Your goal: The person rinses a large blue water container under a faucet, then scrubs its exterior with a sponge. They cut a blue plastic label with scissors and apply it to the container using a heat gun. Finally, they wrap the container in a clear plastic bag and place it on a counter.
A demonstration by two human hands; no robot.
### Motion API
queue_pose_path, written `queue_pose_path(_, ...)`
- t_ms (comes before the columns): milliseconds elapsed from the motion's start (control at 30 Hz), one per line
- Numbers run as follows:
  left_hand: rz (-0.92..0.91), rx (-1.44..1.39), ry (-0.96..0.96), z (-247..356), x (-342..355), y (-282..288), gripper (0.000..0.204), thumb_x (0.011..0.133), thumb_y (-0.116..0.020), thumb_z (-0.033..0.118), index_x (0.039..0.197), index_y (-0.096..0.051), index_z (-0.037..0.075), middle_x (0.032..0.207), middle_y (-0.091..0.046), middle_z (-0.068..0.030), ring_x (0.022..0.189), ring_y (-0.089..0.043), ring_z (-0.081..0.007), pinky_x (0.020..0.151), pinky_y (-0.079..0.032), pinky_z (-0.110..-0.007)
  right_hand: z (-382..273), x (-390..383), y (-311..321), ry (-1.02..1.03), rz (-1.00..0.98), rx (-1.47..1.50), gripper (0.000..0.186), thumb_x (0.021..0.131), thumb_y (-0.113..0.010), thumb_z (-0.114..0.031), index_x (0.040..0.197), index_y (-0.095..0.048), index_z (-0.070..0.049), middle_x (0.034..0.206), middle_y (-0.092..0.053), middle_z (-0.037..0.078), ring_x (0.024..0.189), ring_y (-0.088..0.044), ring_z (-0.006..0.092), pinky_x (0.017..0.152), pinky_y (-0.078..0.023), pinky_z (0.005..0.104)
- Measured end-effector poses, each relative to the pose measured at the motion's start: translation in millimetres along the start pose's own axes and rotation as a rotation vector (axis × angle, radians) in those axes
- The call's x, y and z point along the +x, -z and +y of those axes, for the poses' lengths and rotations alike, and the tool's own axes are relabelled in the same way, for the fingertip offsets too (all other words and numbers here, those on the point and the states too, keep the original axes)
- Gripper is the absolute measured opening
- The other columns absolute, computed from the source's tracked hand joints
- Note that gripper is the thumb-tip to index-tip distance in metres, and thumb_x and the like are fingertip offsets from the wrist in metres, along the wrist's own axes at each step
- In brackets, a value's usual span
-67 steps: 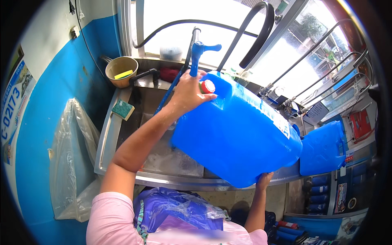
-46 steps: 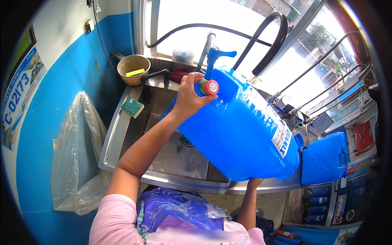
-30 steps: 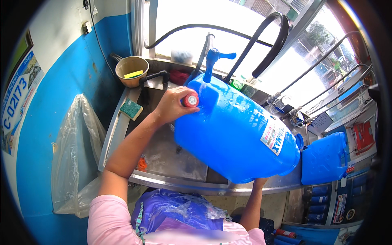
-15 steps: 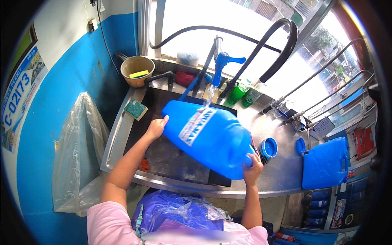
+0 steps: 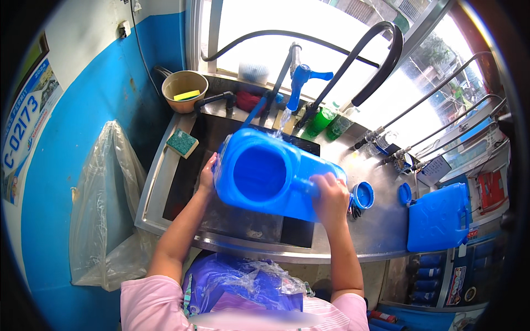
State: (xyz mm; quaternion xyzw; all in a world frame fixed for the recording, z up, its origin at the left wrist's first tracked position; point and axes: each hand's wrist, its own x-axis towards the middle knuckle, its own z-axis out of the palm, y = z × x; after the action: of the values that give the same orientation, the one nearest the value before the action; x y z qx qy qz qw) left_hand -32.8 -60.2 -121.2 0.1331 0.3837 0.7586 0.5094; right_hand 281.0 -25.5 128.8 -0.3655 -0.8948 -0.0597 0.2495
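Observation:
My left hand [image 5: 207,174] is closed on the left end of a blue water jug [image 5: 255,196]. My right hand [image 5: 329,194] grips the jug's handle at its right. The jug is held over the steel sink [image 5: 186,212] with its wide round opening facing up toward me. Water [image 5: 285,118] runs from the blue-handled tap [image 5: 298,85] onto the jug's far side; where it lands is hidden. Right of the jug, a blue cap [image 5: 362,195] sits on the steel counter [image 5: 381,231].
A green-and-cream sponge [image 5: 182,144] lies on the left rim; a tan pot [image 5: 182,99] with a yellow sponge stands behind it. Green bottles [image 5: 318,122] and several filler pipes line the back. Another blue jug [image 5: 438,218] stands right. A plastic bag [image 5: 102,220] hangs on the left wall.
The jug was turned from lying with its red spigot under my left hand to opening upward. My right hand moved up and inward with the handle. Water from the tap has appeared.

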Motion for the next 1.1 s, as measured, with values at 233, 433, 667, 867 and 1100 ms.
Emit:
queue_pose_path(233, -0.021, 0.987, -1.063, 41, -113, -89, 0.043, 0.094, -0.049, 0.017, 0.131, -0.048, -0.004, 0.131, -0.051, -0.0199, 0.126, -0.045, -0.0356, 0.110, -0.031, -0.046, 6, 69, -57, -0.164, -0.302, 0.187, 0.034, 0.071, -0.079, -0.023, 0.101, -0.067, -0.012, 0.093, -0.068, 0.011, 0.088, -0.066, 0.0328, 0.077, -0.052, 0.0434)
queue_pose_path(433, -0.348, 1.479, -0.878, 7, -108, -145, 0.041, 0.080, -0.059, 0.007, 0.119, -0.052, -0.003, 0.114, -0.057, -0.0230, 0.111, -0.052, -0.0419, 0.102, -0.035, -0.057, -49, 101, -122, 0.049, -0.536, 0.097, 0.030, 0.064, -0.076, -0.017, 0.094, -0.072, -0.013, 0.090, -0.069, 0.013, 0.091, -0.066, 0.0324, 0.080, -0.053, 0.0432)
queue_pose_path(667, -0.169, 1.623, -0.756, -8, -74, -142, 0.032, 0.085, -0.057, 0.011, 0.115, -0.056, 0.000, 0.109, -0.061, -0.0224, 0.106, -0.056, -0.0424, 0.100, -0.033, -0.062, -16, 105, -106, 0.220, -0.695, 0.755, 0.048, 0.071, -0.063, -0.004, 0.116, -0.070, -0.017, 0.119, -0.062, 0.013, 0.111, -0.060, 0.0289, 0.098, -0.047, 0.0387)
queue_pose_path(867, -0.446, 1.404, -0.595, 6, -85, -147, 0.034, 0.091, -0.053, 0.016, 0.123, -0.058, 0.004, 0.129, -0.056, -0.0170, 0.129, -0.041, -0.0377, 0.107, -0.022, -0.059, 39, 52, -65, -0.262, -0.544, 1.383, 0.036, 0.086, -0.057, -0.004, 0.121, -0.060, 0.003, 0.103, -0.067, 0.012, 0.090, -0.068, 0.0191, 0.088, -0.052, 0.0293)
queue_pose_path(1100, -0.591, 0.493, -0.387, 113, -121, -121, 0.029, 0.094, -0.053, 0.015, 0.118, -0.061, 0.001, 0.125, -0.060, -0.0149, 0.119, -0.052, -0.0301, 0.104, -0.035, -0.043, 174, -86, -108, -0.965, -0.032, 1.194, 0.034, 0.095, -0.058, -0.021, 0.122, -0.057, -0.001, 0.102, -0.064, 0.005, 0.092, -0.063, 0.0143, 0.078, -0.051, 0.0258)
